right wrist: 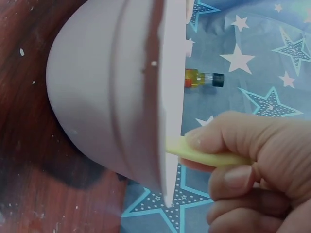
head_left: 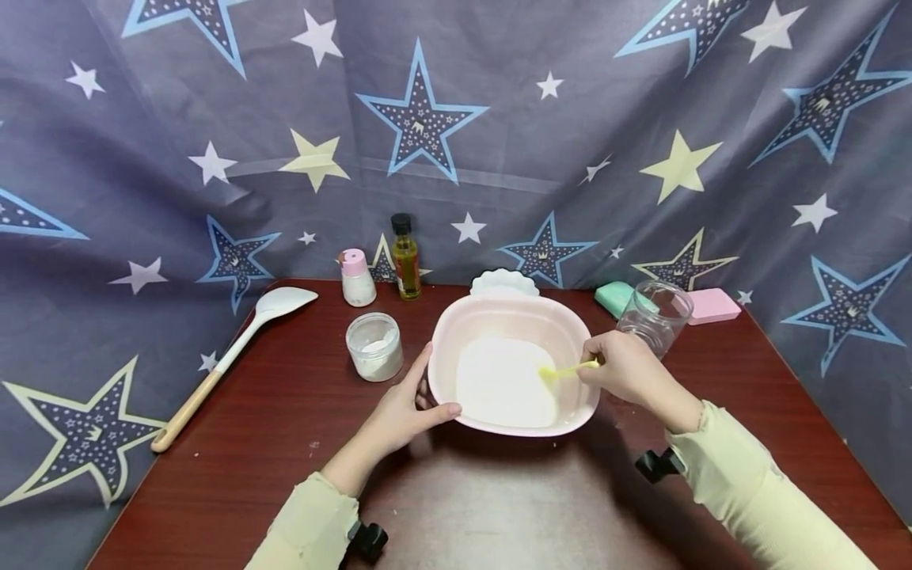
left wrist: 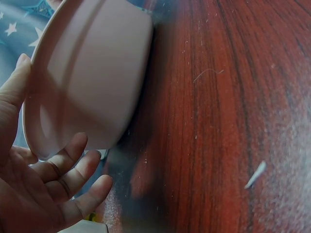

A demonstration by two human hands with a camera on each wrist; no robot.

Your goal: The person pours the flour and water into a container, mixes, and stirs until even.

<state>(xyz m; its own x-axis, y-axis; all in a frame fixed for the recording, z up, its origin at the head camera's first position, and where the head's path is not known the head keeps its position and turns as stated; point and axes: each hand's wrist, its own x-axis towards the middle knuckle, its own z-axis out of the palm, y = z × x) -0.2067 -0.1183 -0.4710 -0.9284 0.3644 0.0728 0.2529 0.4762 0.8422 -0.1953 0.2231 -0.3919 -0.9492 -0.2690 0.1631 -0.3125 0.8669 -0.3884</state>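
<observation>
A pale pink basin (head_left: 584, 402) with bright white contents (head_left: 502, 380) stands on the table in front of me. My left hand (head_left: 406, 412) holds its left side, the thumb over the near rim and the fingers along the outer wall. In the left wrist view the fingers (left wrist: 73, 182) spread beside the basin (left wrist: 97, 73). Over the right rim, my right hand (head_left: 627, 368) pinches the handle of a small yellow spoon-like utensil (head_left: 570, 370). The wider end of that utensil dips into the white contents. Thumb and fingers grip its handle (right wrist: 214, 156) in the right wrist view.
Left of the basin is a glass jar of white powder (head_left: 376, 356); behind it stand a pink-capped shaker (head_left: 358, 285) and an oil bottle (head_left: 407, 265). A long-handled ladle (head_left: 238, 344) lies far left. A clear jar (head_left: 659, 317), green block (head_left: 614, 298) and pink block (head_left: 712, 305) stand right.
</observation>
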